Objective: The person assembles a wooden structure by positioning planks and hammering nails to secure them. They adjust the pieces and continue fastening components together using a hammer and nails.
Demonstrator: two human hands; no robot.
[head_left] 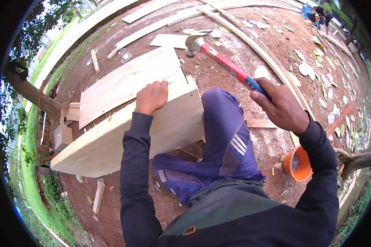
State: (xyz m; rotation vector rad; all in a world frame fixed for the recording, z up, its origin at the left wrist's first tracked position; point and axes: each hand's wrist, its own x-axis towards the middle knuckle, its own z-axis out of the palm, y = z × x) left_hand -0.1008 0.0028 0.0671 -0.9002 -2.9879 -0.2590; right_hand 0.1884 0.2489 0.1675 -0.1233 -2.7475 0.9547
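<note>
My right hand [282, 105] grips a claw hammer [231, 68] by the blue end of its red handle. Its metal head is raised just beyond the corner of a pale wooden box [160, 127]. Near that corner a long nail [184, 75] stands up from the wood, slightly tilted. My left hand [152, 97] is closed over the box's upper edge, a little left of the nail and apart from it. The undersides of its fingers are hidden. My bent leg is beside the box's right end.
An orange bucket [301, 164] with nails inside stands by my right elbow. Long planks [251, 45] lie on the reddish dirt ahead, with leaves scattered at right. A wood offcut [99, 195] lies at lower left. Another person [322, 17] crouches at far right.
</note>
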